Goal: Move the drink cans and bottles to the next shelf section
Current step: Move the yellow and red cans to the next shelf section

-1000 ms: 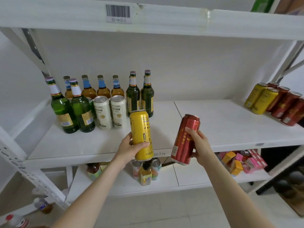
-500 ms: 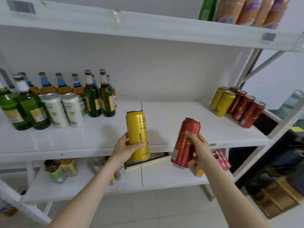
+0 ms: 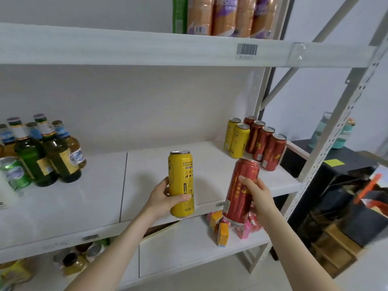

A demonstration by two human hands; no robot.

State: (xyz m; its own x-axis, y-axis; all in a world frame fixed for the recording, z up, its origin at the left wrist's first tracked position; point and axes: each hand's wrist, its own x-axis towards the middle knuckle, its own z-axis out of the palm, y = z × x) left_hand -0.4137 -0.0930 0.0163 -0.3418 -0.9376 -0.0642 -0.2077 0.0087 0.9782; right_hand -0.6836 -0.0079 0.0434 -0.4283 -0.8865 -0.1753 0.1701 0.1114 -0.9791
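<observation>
My left hand (image 3: pixel 162 198) grips a tall yellow can (image 3: pixel 181 181), held upright in front of the middle shelf (image 3: pixel 100 198). My right hand (image 3: pixel 257 196) grips a red can (image 3: pixel 241 185), tilted slightly, just right of the yellow one. Both cans hang in the air before the shelf's front edge. At the far right of the shelf stand two yellow cans (image 3: pixel 238 136) and several red cans (image 3: pixel 266 147) in a group. Green and amber bottles (image 3: pixel 48 152) and white cans (image 3: pixel 12 173) stand at the left end.
The shelf's middle part lies between the bottle group and the can group. Packs of bottles (image 3: pixel 228 15) sit on the top shelf. Small coloured boxes (image 3: pixel 222 225) and jars (image 3: pixel 77 259) fill the lower shelf. A white upright post (image 3: pixel 336 131) and a black cabinet (image 3: pixel 340 185) stand at right.
The view has swung right: the bottles slid toward the left edge and the right-hand can group came nearer. Both hands kept their cans and moved right with them.
</observation>
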